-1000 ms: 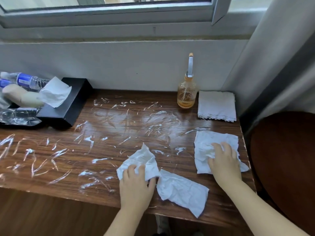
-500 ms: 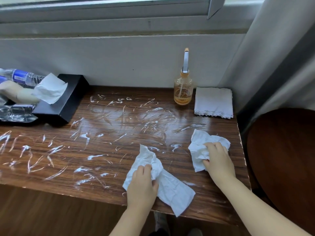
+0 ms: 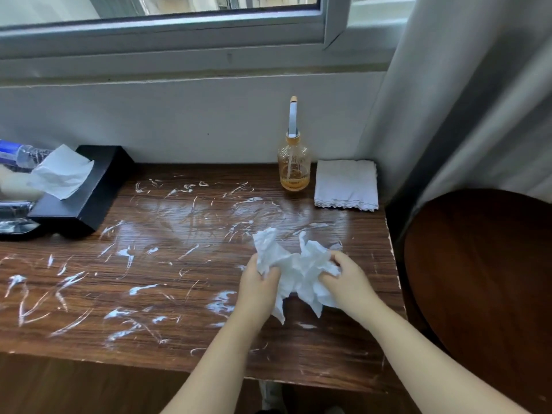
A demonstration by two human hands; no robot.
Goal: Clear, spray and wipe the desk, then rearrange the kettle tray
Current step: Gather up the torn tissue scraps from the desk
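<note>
Both hands, left (image 3: 259,282) and right (image 3: 346,282), now bunch tissues (image 3: 294,265) together mid-frame; I judge streaked table (image 3: 149,264) still needs wiping.

From my feed the desk (image 3: 167,294) reads as dark wood-grain laminate, glossy where it catches the window light, smeared all over with white foamy streaks (image 3: 221,303); its front edge looks chipped and rough. The tissue (image 3: 294,268) is thin white paper, crumpled and soft. The spray bottle (image 3: 293,171) looks like clear amber plastic or glass, I cannot tell which. The folded cloth (image 3: 346,185) is matt white fabric with a scalloped edge. The tissue box (image 3: 89,186) is smooth matt black.
</note>
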